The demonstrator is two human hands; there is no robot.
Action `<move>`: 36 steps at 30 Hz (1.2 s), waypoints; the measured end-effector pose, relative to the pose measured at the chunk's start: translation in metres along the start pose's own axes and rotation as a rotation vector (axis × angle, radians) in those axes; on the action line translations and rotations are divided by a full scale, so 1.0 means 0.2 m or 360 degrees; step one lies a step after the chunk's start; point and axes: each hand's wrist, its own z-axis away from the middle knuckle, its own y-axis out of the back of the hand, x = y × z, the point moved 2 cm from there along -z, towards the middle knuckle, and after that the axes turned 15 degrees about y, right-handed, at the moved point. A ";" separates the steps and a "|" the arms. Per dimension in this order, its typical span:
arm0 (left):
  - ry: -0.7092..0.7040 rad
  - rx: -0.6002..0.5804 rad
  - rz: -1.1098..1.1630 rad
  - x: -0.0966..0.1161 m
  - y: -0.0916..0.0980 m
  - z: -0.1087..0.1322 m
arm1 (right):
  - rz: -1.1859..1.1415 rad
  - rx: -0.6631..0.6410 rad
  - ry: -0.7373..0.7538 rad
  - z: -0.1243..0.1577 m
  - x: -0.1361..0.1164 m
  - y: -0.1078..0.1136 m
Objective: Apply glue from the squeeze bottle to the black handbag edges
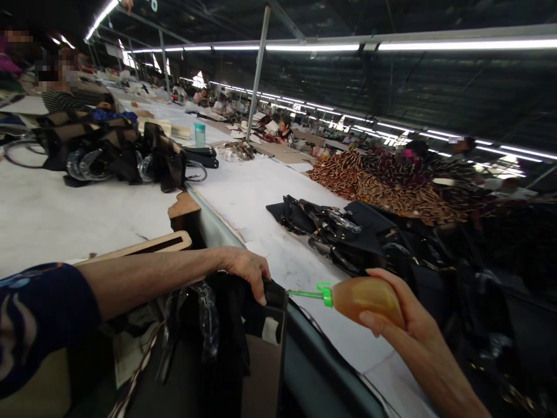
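The right hand (402,313) wraps around a rounded, translucent bottle (369,299) of amber liquid, whose thin green nozzle (307,294) points at the edge of a smooth black bag (226,331), while the left hand (248,270) pinches that bag's top corner. The bag sits in front of the person, against the pale table (243,191), its handles sleeved in crinkled clear plastic (209,319). Its lower part is cut off by the frame, and whether the nozzle's tip touches it is hard to tell.
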 end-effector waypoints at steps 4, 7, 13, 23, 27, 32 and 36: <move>-0.0017 -0.0042 0.0015 -0.02 -0.01 -0.02 | 0.0014 -0.0018 -0.0030 0.01 0.02 0.00; -0.0002 -0.0062 0.0059 -0.03 -0.02 -0.02 | 0.0019 -0.0036 -0.0034 0.01 0.04 0.00; 0.0014 -0.0144 0.0102 -0.03 -0.05 -0.04 | 0.0037 -0.0044 -0.0032 0.01 0.07 -0.03; 0.0051 -0.0162 0.0099 -0.04 -0.05 -0.06 | 0.0053 -0.0028 -0.0040 0.02 0.09 -0.05; 0.0037 -0.0121 0.0056 -0.04 -0.05 -0.07 | 0.0052 -0.0036 -0.0045 0.04 0.12 -0.05; 0.0039 -0.0161 0.0042 -0.05 -0.05 -0.09 | 0.0090 -0.0099 -0.0008 0.09 0.18 -0.04; 0.0040 -0.0184 0.0049 -0.06 -0.05 -0.11 | 0.0144 -0.0136 -0.0006 0.12 0.19 -0.03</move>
